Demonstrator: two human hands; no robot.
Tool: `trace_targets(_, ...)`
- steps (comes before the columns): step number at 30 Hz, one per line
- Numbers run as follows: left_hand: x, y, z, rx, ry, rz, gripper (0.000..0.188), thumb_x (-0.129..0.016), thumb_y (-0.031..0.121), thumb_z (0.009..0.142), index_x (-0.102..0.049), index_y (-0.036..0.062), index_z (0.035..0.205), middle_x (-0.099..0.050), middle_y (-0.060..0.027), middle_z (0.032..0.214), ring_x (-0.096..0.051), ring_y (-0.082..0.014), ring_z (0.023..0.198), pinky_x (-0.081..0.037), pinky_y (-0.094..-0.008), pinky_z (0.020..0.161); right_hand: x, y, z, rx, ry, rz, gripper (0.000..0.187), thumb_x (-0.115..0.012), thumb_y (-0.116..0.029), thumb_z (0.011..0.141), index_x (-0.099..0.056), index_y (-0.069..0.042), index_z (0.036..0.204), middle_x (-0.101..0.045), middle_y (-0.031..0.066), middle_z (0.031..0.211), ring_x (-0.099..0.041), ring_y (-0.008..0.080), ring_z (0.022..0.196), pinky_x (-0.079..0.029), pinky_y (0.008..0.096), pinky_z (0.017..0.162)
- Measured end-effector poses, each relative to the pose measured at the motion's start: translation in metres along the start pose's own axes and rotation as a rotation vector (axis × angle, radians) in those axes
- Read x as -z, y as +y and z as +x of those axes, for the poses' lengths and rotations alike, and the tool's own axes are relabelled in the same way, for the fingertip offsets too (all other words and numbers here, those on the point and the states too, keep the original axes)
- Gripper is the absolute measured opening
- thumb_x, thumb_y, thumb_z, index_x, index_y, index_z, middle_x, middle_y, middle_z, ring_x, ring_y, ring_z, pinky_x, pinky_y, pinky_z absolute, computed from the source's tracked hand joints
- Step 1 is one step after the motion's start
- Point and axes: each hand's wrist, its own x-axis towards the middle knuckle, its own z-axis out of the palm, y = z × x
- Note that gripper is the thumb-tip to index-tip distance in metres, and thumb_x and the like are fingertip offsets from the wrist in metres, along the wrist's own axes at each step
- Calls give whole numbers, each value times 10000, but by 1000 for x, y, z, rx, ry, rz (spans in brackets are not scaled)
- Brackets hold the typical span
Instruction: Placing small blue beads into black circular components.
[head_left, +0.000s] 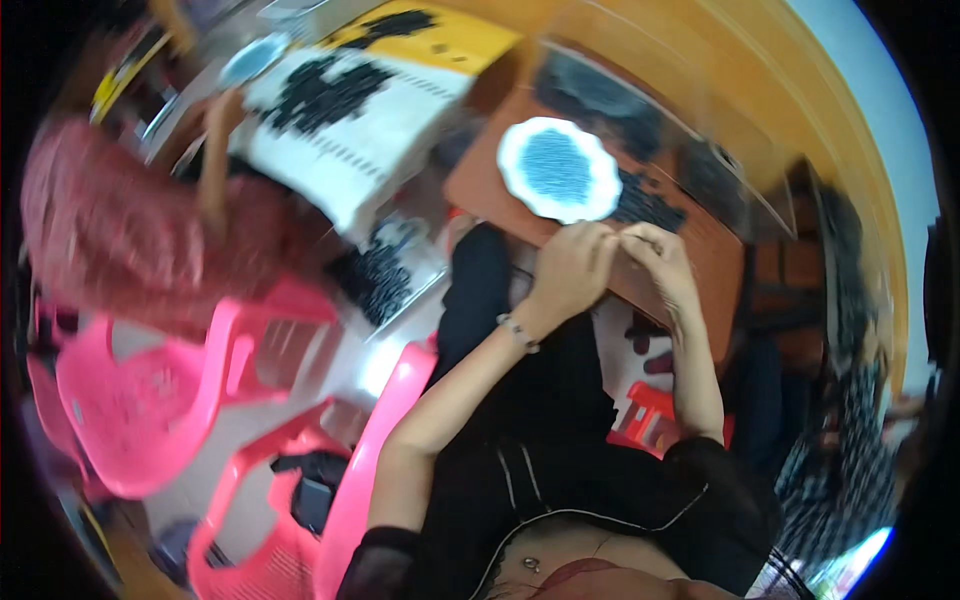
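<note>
My left hand (575, 265) and my right hand (660, 260) meet just above the near edge of a brown table (475, 185). Thumb and fingertips are pinched together on each hand. Whatever they hold, if anything, is too small and blurred to make out. Right beyond them is a white plate (511, 165) with a wavy rim. A heap of thin blue pieces (555, 168) fills its middle. Small black pieces (650, 205) lie loose beside the plate, close to my right hand.
A clear box (605, 95) with dark contents stands at the table's back. Left, a person in red (130, 230) reaches over a white-covered table (400, 150) bearing black pieces. A tray of dark pieces (385, 285), pink chairs (150, 400) and a red stool (650, 410) stand lower.
</note>
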Motion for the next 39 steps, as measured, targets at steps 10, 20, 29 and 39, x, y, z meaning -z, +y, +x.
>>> trace_targets(10, -34, 20, 9, 157, -179, -101, 121, -584, 27, 922, -691, 19, 978, -568, -85, 750, -530, -171, 591, -426, -308, 558, 43, 19, -47, 107, 177, 313, 139, -685, -106, 930, -717, 7, 1005, -696, 33, 970, -610, 77, 908, -474, 240, 815)
trace_targets(20, -72, 2, 20, 26, -433, 255, 156, -665, 107, 871, -692, 22, 999, -612, -121, 907, -622, -313, 882, -507, -419, 758, 98, 91, -81, -56, 521, 552, 179, -648, -174, 961, -721, -13, 990, -652, -7, 866, -498, 43, 724, -391, 228, 649)
trace_targets(29, -133, -2, 42, -137, -470, 357, 190, -679, 176, 887, -691, 28, 1006, -616, -146, 943, -612, -345, 914, -513, -446, 764, 112, 115, -102, -41, 637, 258, 179, -662, -172, 957, -732, -8, 978, -617, -43, 774, -469, 27, 668, -370, 208, 612)
trace_targets(39, -169, -5, 52, -193, -549, 527, 218, -728, 193, 853, -681, 22, 980, -596, -155, 914, -615, -335, 882, -521, -438, 738, 107, 131, -101, -37, 621, 276, 138, -659, -109, 954, -724, 9, 982, -643, -39, 840, -542, 31, 793, -428, 203, 730)
